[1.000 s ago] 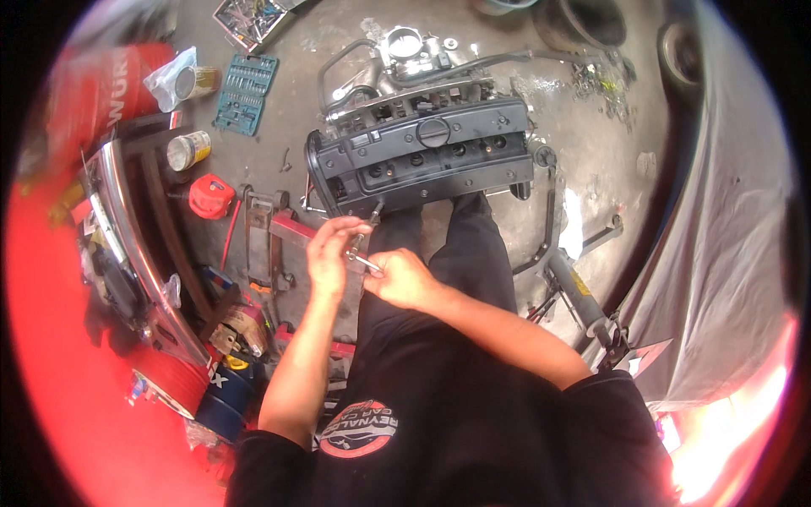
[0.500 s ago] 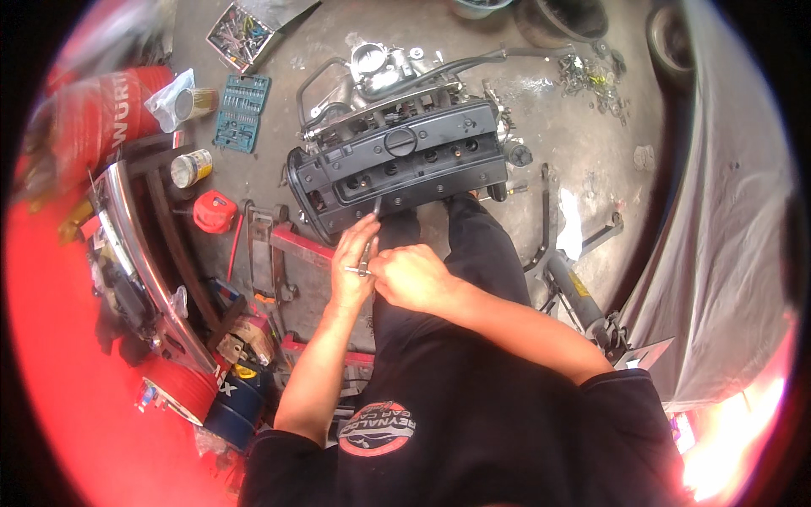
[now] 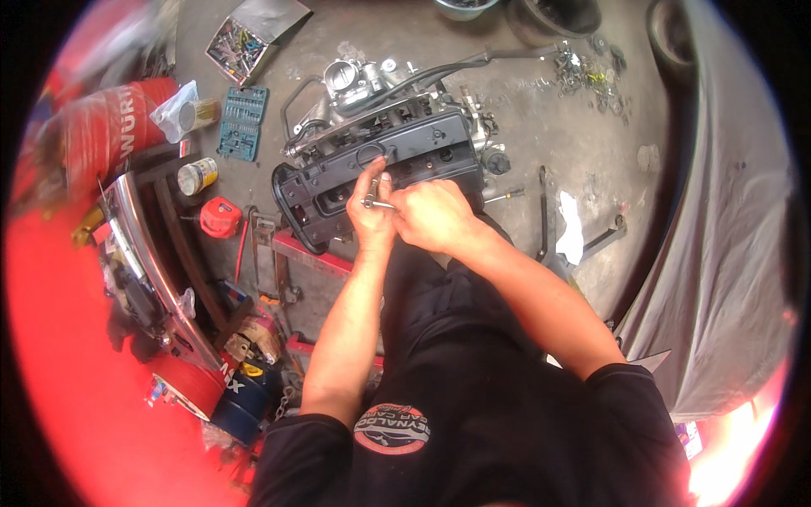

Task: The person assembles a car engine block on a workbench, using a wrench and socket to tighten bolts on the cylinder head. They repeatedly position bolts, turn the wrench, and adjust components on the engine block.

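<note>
My left hand (image 3: pixel 370 215) is closed around a metal T-handle socket wrench (image 3: pixel 369 201), its index finger pointing up along the shaft. Against the wrench's crossbar end, my right hand (image 3: pixel 435 213) is curled shut, thumb side toward the left hand. Both hands hover over the near edge of a car engine's black valve cover (image 3: pixel 422 139), which has a round oil cap (image 3: pixel 369 153) on top. The wrench's lower end is hidden by my fingers, so I cannot tell whether it touches the cover. Beyond the cover sits the metal intake with a round throttle body (image 3: pixel 341 76).
Left of the engine lie a teal bit-set case (image 3: pixel 242 124), an open box of tools (image 3: pixel 239 49), a jar (image 3: pixel 198 176) and a red container (image 3: pixel 220 217). A red floor jack (image 3: pixel 312 253) is beside my legs. Loose bolts (image 3: pixel 591 76) lie far right; a grey cover (image 3: pixel 718 279) hangs rightmost.
Both hands and the wrench have moved forward and slightly right, from in front of the engine to over the valve cover. The view has shifted, so the engine appears lower-left.
</note>
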{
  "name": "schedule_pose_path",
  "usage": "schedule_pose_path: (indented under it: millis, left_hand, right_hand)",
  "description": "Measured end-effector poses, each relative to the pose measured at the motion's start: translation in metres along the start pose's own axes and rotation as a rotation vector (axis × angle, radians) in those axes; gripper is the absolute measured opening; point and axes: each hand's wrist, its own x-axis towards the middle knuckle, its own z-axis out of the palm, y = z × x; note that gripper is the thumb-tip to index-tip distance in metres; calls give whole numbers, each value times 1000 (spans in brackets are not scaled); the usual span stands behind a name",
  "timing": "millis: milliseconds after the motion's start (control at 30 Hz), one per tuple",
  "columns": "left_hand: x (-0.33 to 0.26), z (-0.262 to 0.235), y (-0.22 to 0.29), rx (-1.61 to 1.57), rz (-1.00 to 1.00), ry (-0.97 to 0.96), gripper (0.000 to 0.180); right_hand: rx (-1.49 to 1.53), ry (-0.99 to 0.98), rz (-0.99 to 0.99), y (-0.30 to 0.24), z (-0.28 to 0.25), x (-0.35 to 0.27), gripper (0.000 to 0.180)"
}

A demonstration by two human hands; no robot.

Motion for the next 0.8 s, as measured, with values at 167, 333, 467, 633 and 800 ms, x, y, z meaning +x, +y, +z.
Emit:
schedule_pose_path:
  millis: [167, 333, 467, 633, 800]
  left_hand:
    - [1, 8, -2, -16, -162, 11, 24]
    - [-1, 19, -3, 85, 17, 103, 23]
    - [18, 10, 1, 194, -54, -55, 26]
    - [40, -22, 29, 602, 180, -365, 33]
    - [27, -17, 71, -484, -341, 58, 29]
  right_hand:
    - [-4, 19, -11, 13, -3, 6, 16]
    - [-70, 22, -78, 23, -11, 11, 21]
    - [-7, 21, 48, 17, -8, 7, 19]
    - [636, -65, 418, 2, 11, -4, 21]
    - [768, -131, 346, 13, 26, 5, 19]
